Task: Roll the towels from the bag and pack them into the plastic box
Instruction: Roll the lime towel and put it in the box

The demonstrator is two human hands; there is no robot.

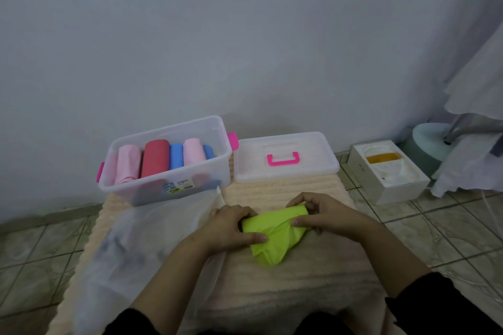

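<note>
A lime-green towel (pixel 272 236) lies partly rolled on the cream mat, its near end still loose. My left hand (pixel 231 228) grips the roll's left end and my right hand (pixel 326 215) grips its right end. The clear plastic box (pixel 174 187) with pink latches stands at the back left and holds several rolled towels: pink, red and blue. A translucent bag (pixel 130 247) lies flat on the left of the mat, with dark shapes showing faintly through it.
The box's clear lid (pixel 313 171) with a pink handle lies to the right of the box. A white open carton (pixel 389 171) sits on the tiled floor at right, beside a round stand base (pixel 427 141) and hanging white fabric. A wall is close behind.
</note>
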